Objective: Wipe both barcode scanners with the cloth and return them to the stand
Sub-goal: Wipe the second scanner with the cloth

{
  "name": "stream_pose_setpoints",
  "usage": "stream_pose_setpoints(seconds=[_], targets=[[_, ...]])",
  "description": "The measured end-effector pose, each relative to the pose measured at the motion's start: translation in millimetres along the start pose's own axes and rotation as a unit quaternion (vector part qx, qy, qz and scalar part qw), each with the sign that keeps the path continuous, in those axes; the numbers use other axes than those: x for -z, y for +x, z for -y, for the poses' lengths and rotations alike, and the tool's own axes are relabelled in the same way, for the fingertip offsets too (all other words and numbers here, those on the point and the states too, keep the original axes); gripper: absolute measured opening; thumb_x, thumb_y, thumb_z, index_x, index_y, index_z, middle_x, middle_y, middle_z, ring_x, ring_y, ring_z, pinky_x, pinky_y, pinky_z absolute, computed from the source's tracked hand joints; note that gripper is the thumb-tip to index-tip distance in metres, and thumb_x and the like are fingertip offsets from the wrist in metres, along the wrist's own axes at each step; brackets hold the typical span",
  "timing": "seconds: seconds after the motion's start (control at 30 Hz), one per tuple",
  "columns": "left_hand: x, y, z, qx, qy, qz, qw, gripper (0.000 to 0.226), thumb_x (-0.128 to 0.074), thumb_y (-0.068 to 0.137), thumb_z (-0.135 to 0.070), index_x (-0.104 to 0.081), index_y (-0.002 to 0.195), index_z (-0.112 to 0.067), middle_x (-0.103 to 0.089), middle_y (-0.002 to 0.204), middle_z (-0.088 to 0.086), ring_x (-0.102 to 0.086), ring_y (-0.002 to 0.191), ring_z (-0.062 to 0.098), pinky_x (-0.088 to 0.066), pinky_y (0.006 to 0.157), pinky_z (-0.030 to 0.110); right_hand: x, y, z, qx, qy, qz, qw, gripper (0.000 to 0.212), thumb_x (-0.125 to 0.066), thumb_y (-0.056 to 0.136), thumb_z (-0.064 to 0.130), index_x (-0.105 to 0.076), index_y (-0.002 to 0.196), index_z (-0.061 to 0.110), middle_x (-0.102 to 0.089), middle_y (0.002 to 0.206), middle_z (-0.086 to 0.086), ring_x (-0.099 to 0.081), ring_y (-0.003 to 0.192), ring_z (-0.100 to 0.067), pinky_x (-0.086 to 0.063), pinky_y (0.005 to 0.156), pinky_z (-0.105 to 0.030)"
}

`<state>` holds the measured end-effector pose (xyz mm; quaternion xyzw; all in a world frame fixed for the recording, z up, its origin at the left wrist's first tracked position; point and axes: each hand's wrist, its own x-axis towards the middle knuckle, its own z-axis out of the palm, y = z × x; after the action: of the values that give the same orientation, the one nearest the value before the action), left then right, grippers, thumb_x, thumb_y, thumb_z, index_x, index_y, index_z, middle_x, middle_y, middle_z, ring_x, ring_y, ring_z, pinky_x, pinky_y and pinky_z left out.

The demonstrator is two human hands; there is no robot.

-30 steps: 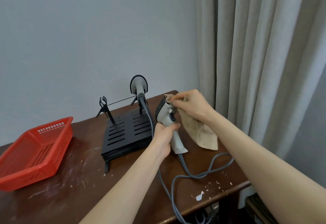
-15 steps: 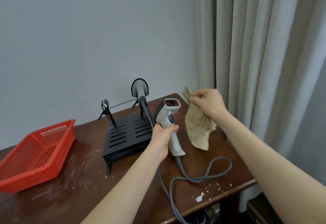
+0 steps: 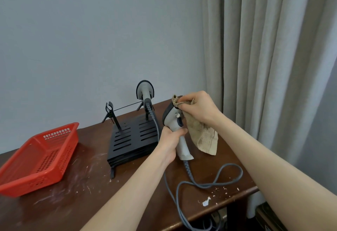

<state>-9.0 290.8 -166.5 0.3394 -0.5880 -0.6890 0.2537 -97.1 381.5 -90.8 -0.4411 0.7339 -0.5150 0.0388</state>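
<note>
My left hand grips the handle of a grey barcode scanner, held upright above the table. My right hand pinches a beige cloth and presses its top corner against the scanner's head, so the scan window is hidden. The rest of the cloth hangs down to the right of the handle. A second grey scanner sits in the right holder of the black stand. The stand's left holder holds nothing.
A red plastic basket sits at the table's left. Grey cables loop across the brown table near its front right edge, among white flakes. A curtain hangs at the right, close behind my right hand.
Half a second ago my right hand held the cloth away to the right of the scanner. It has moved back left and now presses the cloth on the scanner's head.
</note>
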Motion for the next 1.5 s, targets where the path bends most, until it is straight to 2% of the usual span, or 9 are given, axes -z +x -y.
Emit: stream_pose_setpoints(seconds=[0.2, 0.3, 0.43, 0.63, 0.77, 0.93, 1.17, 1.3, 1.5], targets=[[1.3, 1.9, -0.3, -0.003, 0.016, -0.013, 1.0, 0.043, -0.069, 0.08, -0.002, -0.05, 0.118, -0.004, -0.06, 0.099, 0.009, -0.058, 0.088, 0.021, -0.047, 0.073, 0.031, 5.9, 3.4, -4.2, -0.001, -0.061, 0.027, 0.998, 0.021, -0.061, 0.081, 0.017, -0.076, 0.094, 0.024, -0.073, 0.092, 0.005, -0.065, 0.09, -0.014, -0.053, 0.083, -0.033], [0.6, 0.6, 3.4, 0.015, 0.019, -0.014, 1.0, 0.043, -0.07, 0.08, -0.004, -0.05, 0.117, -0.005, -0.059, 0.101, 0.01, -0.057, 0.089, 0.023, -0.047, 0.077, 0.035, 9.3, 4.3, -6.9, -0.026, -0.132, 0.024, 0.991, 0.023, -0.059, 0.081, 0.021, -0.075, 0.096, 0.029, -0.065, 0.074, 0.007, -0.058, 0.074, -0.017, -0.046, 0.062, -0.027], [-0.8, 0.8, 3.5, 0.011, 0.025, -0.008, 1.0, 0.041, -0.07, 0.08, -0.005, -0.05, 0.115, -0.006, -0.059, 0.104, 0.011, -0.057, 0.091, 0.023, -0.047, 0.079, 0.035, 10.4, 4.6, -6.1, -0.043, -0.138, 0.001, 0.99, 0.021, -0.059, 0.081, 0.021, -0.074, 0.092, 0.029, -0.053, 0.058, 0.011, -0.054, 0.07, -0.019, -0.042, 0.061, -0.027], [-1.5, 2.2, -0.6, -0.004, -0.001, 0.013, 1.0, 0.042, -0.07, 0.079, -0.002, -0.053, 0.117, -0.006, -0.066, 0.11, 0.012, -0.063, 0.099, 0.024, -0.053, 0.082, 0.036, 7.0, 4.0, 2.5, -0.011, 0.009, 0.028, 1.0, 0.018, -0.061, 0.078, 0.012, -0.07, 0.076, 0.028, -0.069, 0.075, -0.003, -0.056, 0.066, -0.011, -0.051, 0.07, -0.03], [0.9, 3.3, 0.1, -0.01, 0.018, -0.019, 1.0, 0.043, -0.07, 0.079, -0.003, -0.05, 0.117, -0.004, -0.061, 0.107, 0.012, -0.058, 0.09, 0.022, -0.048, 0.072, 0.03, 11.1, 4.6, -0.9, -0.038, -0.112, 0.029, 0.993, 0.017, -0.059, 0.078, 0.021, -0.066, 0.079, 0.037, -0.059, 0.064, 0.01, -0.056, 0.071, -0.019, -0.043, 0.059, -0.027], [4.6, 3.7, 0.9, 0.01, -0.002, -0.023, 1.0, 0.042, -0.069, 0.08, -0.001, -0.051, 0.118, -0.005, -0.06, 0.104, 0.011, -0.058, 0.089, 0.022, -0.048, 0.078, 0.034, 16.6, 8.7, -14.7, -0.119, -0.301, -0.022, 0.946, 0.032, -0.05, 0.087, 0.02, -0.068, 0.112, 0.028, -0.066, 0.111, -0.006, -0.061, 0.101, -0.033, -0.043, 0.074, -0.031], [5.7, 3.5, -0.7, 0.001, -0.009, -0.005, 1.0, 0.047, -0.072, 0.077, -0.004, -0.052, 0.119, -0.004, -0.064, 0.108, 0.012, -0.063, 0.094, 0.024, -0.052, 0.083, 0.038, 5.4, 0.8, -4.4, -0.015, -0.069, -0.042, 0.997, 0.016, -0.061, 0.084, 0.024, -0.075, 0.091, 0.026, -0.067, 0.073, 0.003, -0.061, 0.081, -0.019, -0.052, 0.077, -0.032], [2.9, 2.1, 0.3, 0.01, -0.042, 0.014, 0.999, 0.049, -0.071, 0.077, -0.003, -0.053, 0.122, -0.004, -0.068, 0.11, 0.013, -0.067, 0.098, 0.027, -0.056, 0.081, 0.04, -11.5, -1.5, -2.6, 0.042, -0.103, -0.023, 0.994, 0.021, -0.06, 0.087, 0.022, -0.075, 0.101, 0.028, -0.064, 0.093, 0.001, -0.06, 0.09, -0.021, -0.05, 0.08, -0.037], [1.4, -0.6, 3.2, 0.013, -0.015, -0.019, 1.0, 0.039, -0.068, 0.08, -0.001, -0.049, 0.114, -0.004, -0.057, 0.096, 0.009, -0.055, 0.083, 0.02, -0.047, 0.073, 0.033, -3.9, 5.9, -9.5, -0.02, -0.206, -0.015, 0.978, 0.03, -0.054, 0.087, 0.02, -0.072, 0.106, 0.035, -0.063, 0.101, 0.004, -0.06, 0.097, -0.024, -0.044, 0.077, -0.029]])
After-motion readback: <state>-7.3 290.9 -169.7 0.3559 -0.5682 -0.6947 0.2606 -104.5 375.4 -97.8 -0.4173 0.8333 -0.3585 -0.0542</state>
